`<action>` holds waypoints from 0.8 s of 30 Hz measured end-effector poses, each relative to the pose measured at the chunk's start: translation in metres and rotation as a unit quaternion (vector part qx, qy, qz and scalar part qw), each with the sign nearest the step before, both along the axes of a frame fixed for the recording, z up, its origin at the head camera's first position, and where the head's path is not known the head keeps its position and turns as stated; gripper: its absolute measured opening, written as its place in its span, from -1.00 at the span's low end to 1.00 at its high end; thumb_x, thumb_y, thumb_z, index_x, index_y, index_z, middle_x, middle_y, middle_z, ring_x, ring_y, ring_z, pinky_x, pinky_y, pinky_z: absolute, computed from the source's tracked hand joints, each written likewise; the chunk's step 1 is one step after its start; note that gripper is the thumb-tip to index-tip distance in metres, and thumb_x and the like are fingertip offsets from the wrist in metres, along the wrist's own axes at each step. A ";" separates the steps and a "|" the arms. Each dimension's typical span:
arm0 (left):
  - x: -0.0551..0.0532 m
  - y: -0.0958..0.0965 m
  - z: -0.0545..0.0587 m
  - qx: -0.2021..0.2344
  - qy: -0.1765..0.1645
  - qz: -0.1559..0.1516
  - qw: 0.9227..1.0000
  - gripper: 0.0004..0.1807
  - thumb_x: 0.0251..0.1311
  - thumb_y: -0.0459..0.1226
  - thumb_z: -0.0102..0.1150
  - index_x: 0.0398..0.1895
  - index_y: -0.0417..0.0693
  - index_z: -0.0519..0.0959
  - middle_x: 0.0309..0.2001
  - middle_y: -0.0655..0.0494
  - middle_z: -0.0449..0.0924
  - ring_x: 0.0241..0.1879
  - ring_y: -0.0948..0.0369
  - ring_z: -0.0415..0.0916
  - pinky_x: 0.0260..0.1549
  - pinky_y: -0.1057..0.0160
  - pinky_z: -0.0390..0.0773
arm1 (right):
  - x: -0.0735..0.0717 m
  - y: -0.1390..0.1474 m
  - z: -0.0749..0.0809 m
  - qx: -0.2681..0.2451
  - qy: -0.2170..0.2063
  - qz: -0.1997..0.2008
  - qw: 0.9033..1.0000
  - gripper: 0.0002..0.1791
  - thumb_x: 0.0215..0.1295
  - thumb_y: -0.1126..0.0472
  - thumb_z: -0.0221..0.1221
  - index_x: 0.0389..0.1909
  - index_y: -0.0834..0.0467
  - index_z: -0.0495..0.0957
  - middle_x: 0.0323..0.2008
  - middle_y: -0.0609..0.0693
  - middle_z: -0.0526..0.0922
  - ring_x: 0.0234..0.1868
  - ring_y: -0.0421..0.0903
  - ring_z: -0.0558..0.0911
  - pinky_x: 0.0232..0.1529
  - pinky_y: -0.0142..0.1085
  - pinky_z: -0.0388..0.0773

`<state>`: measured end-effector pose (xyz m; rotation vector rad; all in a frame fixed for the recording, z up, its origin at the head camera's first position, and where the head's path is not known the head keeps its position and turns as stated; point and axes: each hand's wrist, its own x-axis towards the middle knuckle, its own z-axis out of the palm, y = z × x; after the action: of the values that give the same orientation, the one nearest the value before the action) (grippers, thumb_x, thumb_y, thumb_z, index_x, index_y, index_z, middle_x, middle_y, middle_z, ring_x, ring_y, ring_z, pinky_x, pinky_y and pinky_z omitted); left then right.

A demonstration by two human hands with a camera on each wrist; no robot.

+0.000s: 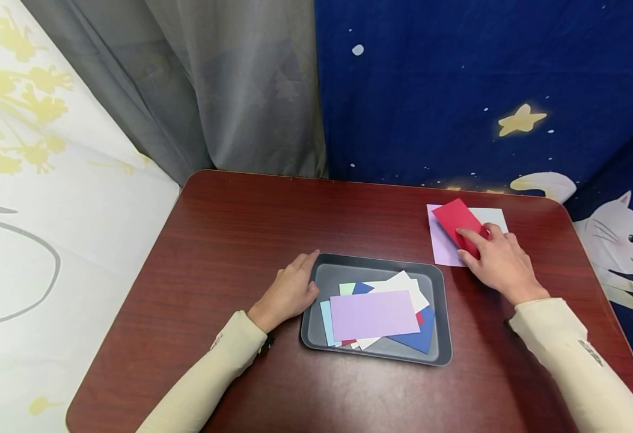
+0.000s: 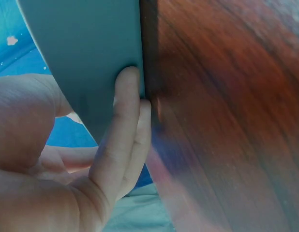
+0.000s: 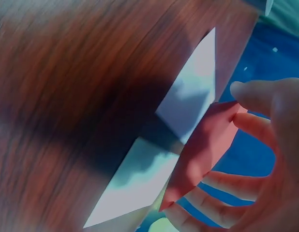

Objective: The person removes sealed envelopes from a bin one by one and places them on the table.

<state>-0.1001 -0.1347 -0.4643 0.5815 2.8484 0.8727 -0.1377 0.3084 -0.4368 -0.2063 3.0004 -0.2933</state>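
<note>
In the head view my right hand (image 1: 502, 261) holds a red paper card (image 1: 458, 220) by its edges, tilted over a lilac sheet (image 1: 444, 248) and a pale whitish sheet (image 1: 492, 216) at the table's back right. The right wrist view shows the thumb and fingertips along the sides of the red card (image 3: 202, 150). My left hand (image 1: 289, 290) grips the left rim of a dark grey tray (image 1: 377, 264), with fingers against its outer wall and the thumb over the inner side. Inside the tray, a lilac card (image 1: 374, 315) tops several overlapping cards.
White, blue, light blue and green cards show around the lilac one in the tray, with a bit of red. The reddish-brown wooden table (image 1: 229, 228) ends at a grey curtain (image 1: 251, 90) and a dark blue cloth (image 1: 430, 90) behind.
</note>
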 end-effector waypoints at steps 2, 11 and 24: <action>0.000 0.000 0.001 0.008 0.004 -0.002 1.000 -0.19 0.26 -0.45 0.28 0.62 -0.40 0.33 0.37 -0.31 0.54 -0.24 0.00 0.63 -0.06 -0.16 0.72 | -0.001 0.006 -0.002 -0.003 -0.007 -0.013 1.000 -0.23 0.50 0.03 0.32 0.63 0.16 0.34 0.42 0.60 0.18 0.27 0.67 0.28 -0.02 0.60 0.52; -0.003 -0.005 -0.012 0.034 0.015 -0.012 0.999 -0.17 0.23 -0.43 0.25 0.63 -0.39 0.32 0.35 -0.32 0.54 -0.33 0.03 0.59 -0.16 -0.14 0.71 | -0.005 0.034 -0.012 -0.012 -0.034 -0.062 0.997 -0.25 0.58 0.03 0.23 0.66 0.18 0.27 0.44 0.66 0.09 0.27 0.72 0.23 0.01 0.67 0.43; -0.004 -0.006 -0.016 0.017 0.023 -0.010 1.000 -0.18 0.25 -0.41 0.25 0.63 -0.39 0.32 0.36 -0.32 0.54 -0.07 -0.03 0.65 0.01 -0.24 0.68 | -0.007 0.070 -0.023 -0.017 -0.047 -0.130 0.990 -0.31 0.69 0.03 0.08 0.68 0.18 0.22 0.46 0.66 0.04 0.24 0.77 0.22 0.00 0.68 0.41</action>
<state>-0.1038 -0.1408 -0.4806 0.6419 2.8679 0.9171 -0.1447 0.3789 -0.4595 0.1925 2.9284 -0.3667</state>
